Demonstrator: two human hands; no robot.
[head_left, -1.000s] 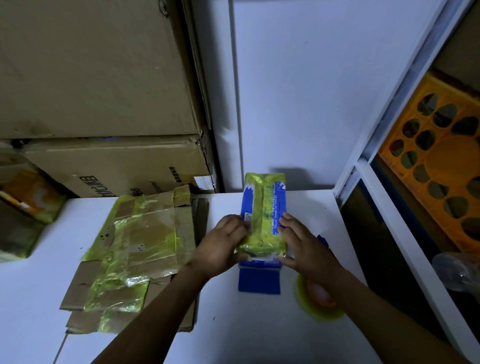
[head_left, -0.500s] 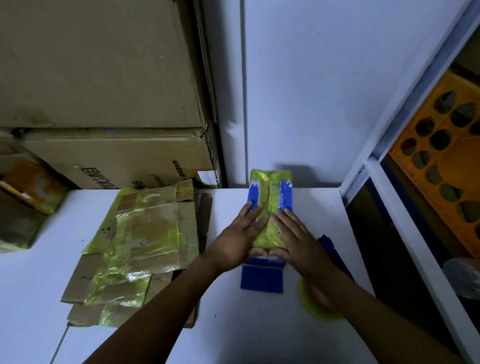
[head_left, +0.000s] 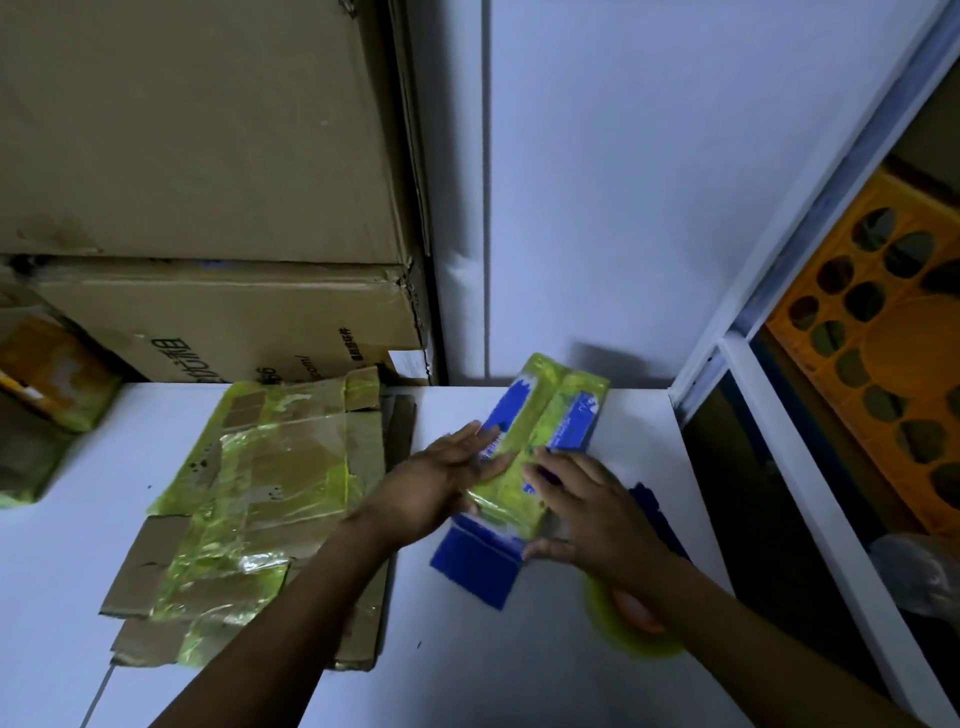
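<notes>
Left hand: I have the left hand (head_left: 441, 480) lying flat on the left side of the box, fingers straight. It grips nothing. I think it is there to rub the tape down so it sticks.
Right hand: The right hand (head_left: 589, 512) has its fingers spread on top and its thumb hooked round the near end. That grip keeps the box from sliding.
Box: The blue box (head_left: 576, 431) lies on the white table (head_left: 519, 675) between my 2 hands, with its far end close to the wall. Yellow tape (head_left: 540, 415) runs along its top.
Flap: 1 blue flap (head_left: 475, 564) sticks out flat at the near end. I guess it is not shut yet.
Tape roll: The yellow roll (head_left: 639, 631) sits partly under the right wrist, close by for the next strip.
Cardboard: Flat cardboard (head_left: 260, 493) with the same tape lies just left of the left arm, out of the way.
Back: 2 big brown boxes (head_left: 208, 156) are stacked at the back left.
</notes>
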